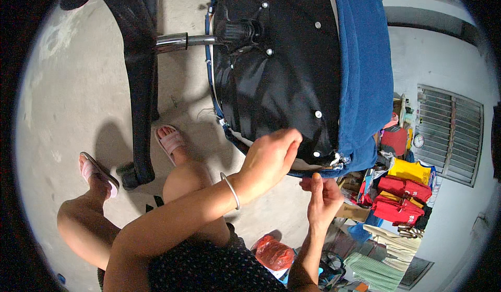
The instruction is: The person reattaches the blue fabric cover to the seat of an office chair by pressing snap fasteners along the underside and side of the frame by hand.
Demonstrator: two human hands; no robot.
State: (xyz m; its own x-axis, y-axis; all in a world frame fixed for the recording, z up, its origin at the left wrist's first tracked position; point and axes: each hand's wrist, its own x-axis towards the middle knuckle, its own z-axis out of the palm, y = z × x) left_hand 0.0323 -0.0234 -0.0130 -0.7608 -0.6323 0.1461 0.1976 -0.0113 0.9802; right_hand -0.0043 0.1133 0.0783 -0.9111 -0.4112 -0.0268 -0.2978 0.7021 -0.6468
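A swivel chair lies tipped over, its black underside (282, 78) facing me with several round metal screws in it. Blue fabric (365, 73) covers the seat and wraps to the rim of that underside. My left hand (272, 153), with a silver bangle at the wrist, is closed over the lower edge of the underside; its fingertips are partly hidden, and anything in them is too small to make out. Below the seat's lower right corner, my right hand (324, 195) pinches at the edge of the blue cover. White frayed material (338, 160) shows at this corner.
The chair's chrome post (190, 41) and black legged base (136, 73) extend left above the concrete floor (68, 114). A red plastic bag (274, 253) lies near my right forearm. Red bags (402, 200), clothes and boxes are piled at the right by a louvred window (450, 135).
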